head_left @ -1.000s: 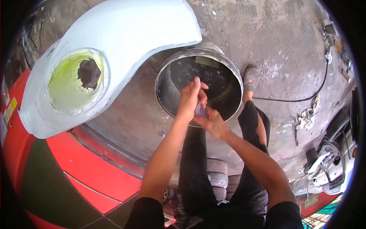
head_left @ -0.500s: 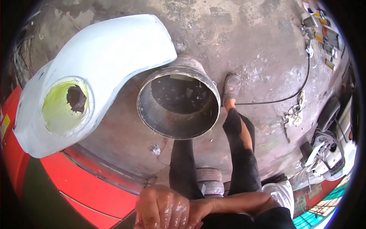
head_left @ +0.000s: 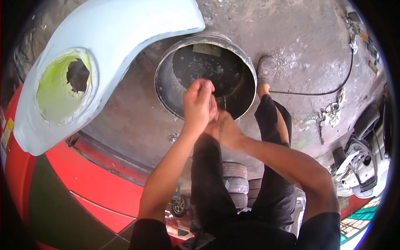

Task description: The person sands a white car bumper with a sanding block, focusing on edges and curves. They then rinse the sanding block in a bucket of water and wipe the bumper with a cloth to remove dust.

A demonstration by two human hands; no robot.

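Observation:
Over the near part of a dark round tub (head_left: 166, 83), my two hands meet, one against the other. Dark liquid (head_left: 227, 73) with pale specks lies inside it. My left hand (head_left: 199, 102) has its fingers curled in and its thumb laid along them; whether anything is inside it is hidden. My right hand (head_left: 223, 128) is pressed to the lower side of the left one, and its fingers are hidden behind it. Left of the tub is a large pale curved car body panel (head_left: 137, 25), with a round opening (head_left: 62, 98) whose inside is yellow-green.
Below the panel is a red car (head_left: 96, 179). A shoe (head_left: 266, 68) stands just right of the tub. From there a black hose (head_left: 308, 93) runs across the stained floor to a crumpled rag (head_left: 333, 110). Stacked tyres (head_left: 236, 183) show between my legs; car parts (head_left: 362, 162) lie far right.
My clasped hands have moved up from the lower edge to above the tub. The view has shifted, so the tub and panel appear higher. Both forearms now show.

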